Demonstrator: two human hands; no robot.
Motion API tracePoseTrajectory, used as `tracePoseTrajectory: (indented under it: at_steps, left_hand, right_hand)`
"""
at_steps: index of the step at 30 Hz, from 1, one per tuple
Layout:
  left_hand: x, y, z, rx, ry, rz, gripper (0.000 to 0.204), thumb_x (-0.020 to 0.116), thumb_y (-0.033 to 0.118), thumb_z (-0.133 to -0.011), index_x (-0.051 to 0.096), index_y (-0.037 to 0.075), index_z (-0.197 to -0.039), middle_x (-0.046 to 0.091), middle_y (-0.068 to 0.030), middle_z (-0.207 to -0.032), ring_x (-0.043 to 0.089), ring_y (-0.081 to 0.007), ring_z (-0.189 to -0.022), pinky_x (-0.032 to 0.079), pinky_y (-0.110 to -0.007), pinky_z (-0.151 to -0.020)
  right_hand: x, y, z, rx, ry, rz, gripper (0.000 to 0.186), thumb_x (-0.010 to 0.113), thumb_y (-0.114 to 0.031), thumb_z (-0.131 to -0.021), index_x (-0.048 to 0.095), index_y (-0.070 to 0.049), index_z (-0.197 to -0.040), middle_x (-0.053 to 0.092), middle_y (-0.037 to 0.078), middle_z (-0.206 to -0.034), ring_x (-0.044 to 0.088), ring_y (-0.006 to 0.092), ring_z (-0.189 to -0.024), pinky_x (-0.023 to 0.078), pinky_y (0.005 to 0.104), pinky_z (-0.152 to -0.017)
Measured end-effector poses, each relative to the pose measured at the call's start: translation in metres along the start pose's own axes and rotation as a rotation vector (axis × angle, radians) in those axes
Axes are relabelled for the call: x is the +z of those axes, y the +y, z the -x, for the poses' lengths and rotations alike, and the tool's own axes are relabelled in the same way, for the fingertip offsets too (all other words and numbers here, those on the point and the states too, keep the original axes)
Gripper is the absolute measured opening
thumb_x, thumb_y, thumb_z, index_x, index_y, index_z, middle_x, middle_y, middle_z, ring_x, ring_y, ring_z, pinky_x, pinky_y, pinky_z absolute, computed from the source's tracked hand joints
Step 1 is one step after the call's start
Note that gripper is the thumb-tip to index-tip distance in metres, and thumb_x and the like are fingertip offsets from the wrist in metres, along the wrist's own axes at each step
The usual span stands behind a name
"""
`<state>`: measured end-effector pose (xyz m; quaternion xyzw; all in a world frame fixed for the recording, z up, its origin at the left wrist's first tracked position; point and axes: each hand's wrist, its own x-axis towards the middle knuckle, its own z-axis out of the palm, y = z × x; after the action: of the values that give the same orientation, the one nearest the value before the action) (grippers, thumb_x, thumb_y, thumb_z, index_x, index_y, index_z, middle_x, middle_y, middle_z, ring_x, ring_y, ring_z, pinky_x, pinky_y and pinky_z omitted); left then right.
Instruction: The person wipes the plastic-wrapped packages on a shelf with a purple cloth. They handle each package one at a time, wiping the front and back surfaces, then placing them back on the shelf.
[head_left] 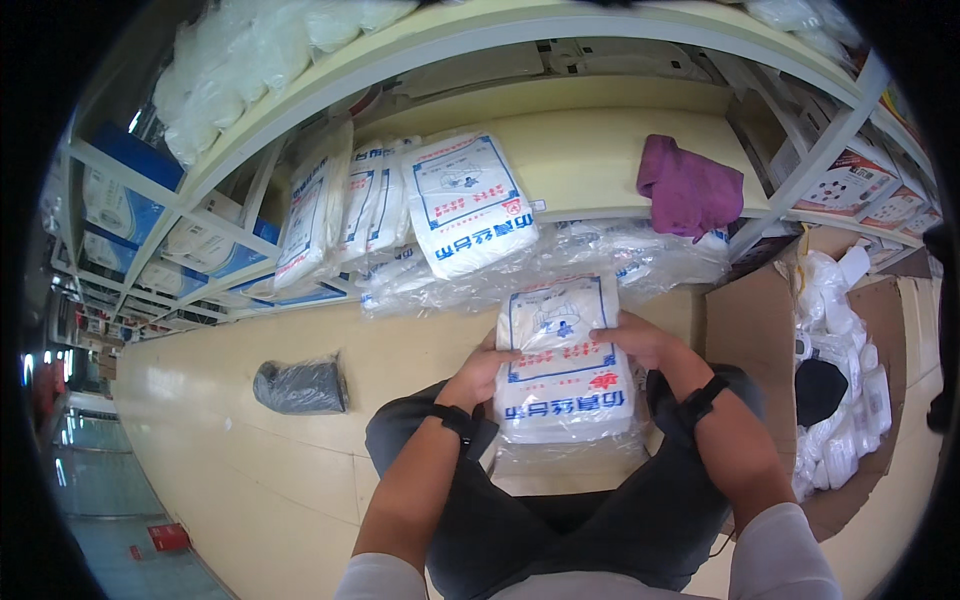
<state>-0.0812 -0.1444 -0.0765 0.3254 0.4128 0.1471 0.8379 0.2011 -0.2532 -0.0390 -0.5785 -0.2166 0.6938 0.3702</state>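
Between my knees is a flat white tablecloth pack [562, 375] in clear plastic, printed with blue frames and red marks. My left hand [478, 374] grips its left edge, with the thumb lying on the front. On the opposite side, my right hand [640, 342] holds the upper right edge, thumb on top. More clear plastic wrapping [570, 462] shows under the pack's near end; what lies inside cannot be made out. Beyond my hands, a similar pack [470, 205] leans on the low shelf, with several others to its left.
A purple cloth [690, 188] drapes over the shelf edge [590, 150]. Plastic-wrapped packs [640, 255] lie along the shelf's foot. At right stands an open cardboard box [750, 320] of white items. A dark plastic-wrapped bundle [302, 386] rests on the floor at left.
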Motion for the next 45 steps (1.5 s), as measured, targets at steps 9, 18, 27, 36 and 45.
tracePoseTrajectory:
  at_steps: [9,18,27,36,45]
  left_hand:
    - [-0.068,0.037,0.026,-0.101,-0.025,-0.049,0.072,0.057,-0.010,-0.093,0.033,0.013,-0.157,0.055,-0.0181,-0.145,0.060,-0.0303,-0.128,0.052,-0.045,-0.107]
    - [-0.168,0.043,0.016,0.213,0.221,-0.172,0.066,0.055,-0.011,-0.095,0.040,0.013,-0.155,0.058,-0.0104,-0.143,0.062,-0.0254,-0.122,0.053,-0.039,-0.102]
    - [-0.253,0.111,-0.035,0.461,0.398,-0.073,0.051,0.057,-0.007,-0.097,0.048,0.007,-0.145,0.065,-0.0092,-0.128,0.065,-0.0200,-0.110,0.054,-0.034,-0.094]
    - [-0.373,0.127,-0.144,0.423,0.497,-0.424,0.032,0.058,0.013,-0.100,0.056,0.005,-0.131,0.067,-0.0092,-0.117,0.066,-0.0228,-0.101,0.056,-0.036,-0.086]
    - [-0.314,0.128,-0.128,-0.086,0.434,-0.650,0.043,0.072,0.031,-0.094,0.061,0.009,-0.130,0.069,-0.0055,-0.118,0.066,-0.0212,-0.099,0.055,-0.040,-0.090]
  right_hand:
    - [0.042,0.002,-0.060,0.026,0.140,-0.175,0.068,0.063,-0.003,-0.095,0.031,-0.016,-0.154,0.062,0.011,-0.130,0.067,0.0271,-0.114,0.060,0.0443,-0.090]
    - [0.080,-0.010,-0.099,0.049,-0.039,-0.007,0.079,0.060,0.002,-0.093,0.022,-0.020,-0.159,0.061,0.014,-0.129,0.070,0.0255,-0.102,0.060,0.0416,-0.087]
    - [0.094,-0.039,-0.088,0.000,-0.098,0.099,0.063,0.049,0.002,-0.099,0.031,-0.015,-0.157,0.064,0.017,-0.131,0.072,0.0257,-0.102,0.059,0.0363,-0.088]
    - [0.070,-0.075,-0.085,-0.090,-0.003,-0.016,0.050,0.051,0.000,-0.100,0.042,-0.008,-0.149,0.068,0.015,-0.124,0.072,0.0215,-0.096,0.058,0.0330,-0.086]
    - [0.046,-0.088,-0.088,-0.289,0.126,0.003,0.029,0.056,-0.002,-0.100,0.060,0.000,-0.128,0.071,0.011,-0.110,0.070,0.0186,-0.091,0.057,0.0318,-0.083]
